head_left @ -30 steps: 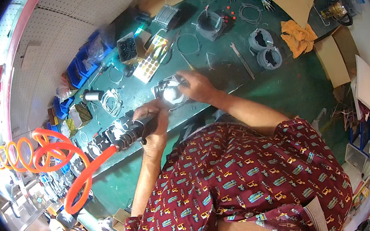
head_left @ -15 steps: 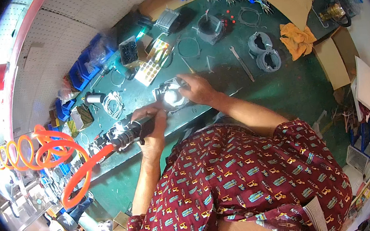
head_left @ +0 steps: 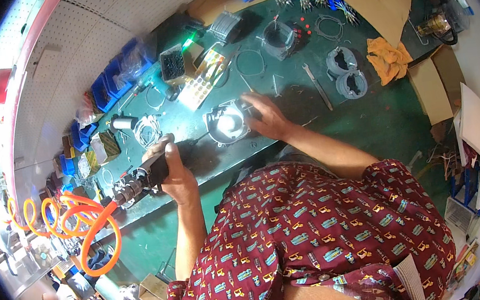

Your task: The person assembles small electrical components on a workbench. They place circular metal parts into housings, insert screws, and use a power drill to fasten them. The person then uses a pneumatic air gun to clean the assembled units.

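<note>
My left hand (head_left: pixel 175 171) is wrapped round a black air blow gun (head_left: pixel 157 171), joined at its rear to an orange coiled hose (head_left: pixel 97 219). A thin dark nozzle (head_left: pixel 198 138) runs from the gun toward a round metal housing (head_left: pixel 227 124) on the green bench. Bright light washes out the housing's middle. My right hand (head_left: pixel 267 119) grips the right rim of that housing, thumb and fingers at its edge. A bundle of pale cable (head_left: pixel 146 130) lies beyond the left hand.
Beyond the housing are a sheet of round stickers (head_left: pixel 194 93), a box of small dark parts (head_left: pixel 172 64) and a black ring-shaped part (head_left: pixel 278 39). A wrench (head_left: pixel 317 86), two joined grey rings (head_left: pixel 346 72) and an orange cloth (head_left: pixel 389 59) lie right. Blue bins (head_left: pixel 112 82) line the back left.
My left hand has drawn back left and down with the air blow gun, away from the housing, baring its nozzle. The hose has shifted. My right hand stays at the housing, slightly shifted right.
</note>
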A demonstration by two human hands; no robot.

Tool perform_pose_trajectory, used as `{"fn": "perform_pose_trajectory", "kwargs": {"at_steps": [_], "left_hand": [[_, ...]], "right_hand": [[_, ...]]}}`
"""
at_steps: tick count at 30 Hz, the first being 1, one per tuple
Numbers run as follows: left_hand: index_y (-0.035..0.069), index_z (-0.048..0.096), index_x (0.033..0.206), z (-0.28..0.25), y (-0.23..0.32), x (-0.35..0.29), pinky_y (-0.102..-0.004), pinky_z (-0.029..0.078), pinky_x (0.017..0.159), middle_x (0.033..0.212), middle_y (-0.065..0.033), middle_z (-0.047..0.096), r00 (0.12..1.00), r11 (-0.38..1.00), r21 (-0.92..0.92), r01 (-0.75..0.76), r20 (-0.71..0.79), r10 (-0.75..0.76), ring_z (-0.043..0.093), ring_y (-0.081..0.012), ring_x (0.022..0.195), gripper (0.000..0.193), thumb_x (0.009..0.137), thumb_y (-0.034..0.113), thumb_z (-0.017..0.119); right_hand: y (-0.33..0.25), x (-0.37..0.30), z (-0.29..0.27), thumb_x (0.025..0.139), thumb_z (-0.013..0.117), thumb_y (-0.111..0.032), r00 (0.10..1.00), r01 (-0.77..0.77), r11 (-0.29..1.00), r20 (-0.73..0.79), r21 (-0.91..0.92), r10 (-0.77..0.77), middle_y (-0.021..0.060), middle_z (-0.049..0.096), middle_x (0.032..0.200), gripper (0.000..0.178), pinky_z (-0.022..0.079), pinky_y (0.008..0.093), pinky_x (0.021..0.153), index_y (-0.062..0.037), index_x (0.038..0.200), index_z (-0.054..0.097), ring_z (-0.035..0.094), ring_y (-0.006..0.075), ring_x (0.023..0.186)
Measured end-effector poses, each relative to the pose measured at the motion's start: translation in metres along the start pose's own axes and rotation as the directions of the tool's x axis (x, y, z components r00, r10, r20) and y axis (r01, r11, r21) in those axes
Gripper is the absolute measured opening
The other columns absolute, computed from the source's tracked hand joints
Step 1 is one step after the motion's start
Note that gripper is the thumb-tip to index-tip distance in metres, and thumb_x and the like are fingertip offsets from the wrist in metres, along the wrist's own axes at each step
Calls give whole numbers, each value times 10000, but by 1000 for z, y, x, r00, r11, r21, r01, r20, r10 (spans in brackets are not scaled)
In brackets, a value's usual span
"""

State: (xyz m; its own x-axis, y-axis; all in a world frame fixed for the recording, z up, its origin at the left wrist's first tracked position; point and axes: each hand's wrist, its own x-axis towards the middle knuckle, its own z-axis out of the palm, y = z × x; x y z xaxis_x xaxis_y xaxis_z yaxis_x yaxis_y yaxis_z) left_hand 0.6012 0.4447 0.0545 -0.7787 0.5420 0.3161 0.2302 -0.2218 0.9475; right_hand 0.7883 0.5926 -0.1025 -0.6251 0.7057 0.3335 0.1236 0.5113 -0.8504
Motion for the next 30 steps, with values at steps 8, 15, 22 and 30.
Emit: {"fn": "perform_pose_trajectory", "kwargs": {"at_steps": [8,15,22,30], "left_hand": [[37,574,1017,2,-1,-6,-404,475,967,1028,-137,682,1000,999,29,-18,0,18,643,-226,995,194,876,111,685],[24,637,1082,11,26,19,-341,463,937,1096,-91,650,942,904,415,-101,332,-47,611,-191,1025,188,898,61,650],[57,572,1036,15,-4,26,-383,465,967,1043,-100,667,932,990,56,128,334,-139,616,-195,1000,169,897,7,653],[50,526,958,27,-19,16,-352,507,896,944,-73,640,928,990,126,66,357,-108,647,-189,966,201,848,-45,665]], "right_hand": [[-4,0,-3,889,637,-272,998,-52,995,40,91,48,251,534,1357,580,384,432,1087,32,1362,496,502,385,1282],[-7,1,-7,887,632,-287,995,-66,996,75,63,61,235,542,1338,592,410,423,1053,-19,1393,482,542,390,1216],[-2,-3,-5,879,643,-301,994,-81,994,86,76,74,219,537,1333,626,416,419,1041,-48,1421,457,527,373,1230],[6,-8,-2,874,672,-315,997,-40,998,73,57,36,215,541,1328,635,410,419,1046,-39,1408,465,526,368,1225]]}}
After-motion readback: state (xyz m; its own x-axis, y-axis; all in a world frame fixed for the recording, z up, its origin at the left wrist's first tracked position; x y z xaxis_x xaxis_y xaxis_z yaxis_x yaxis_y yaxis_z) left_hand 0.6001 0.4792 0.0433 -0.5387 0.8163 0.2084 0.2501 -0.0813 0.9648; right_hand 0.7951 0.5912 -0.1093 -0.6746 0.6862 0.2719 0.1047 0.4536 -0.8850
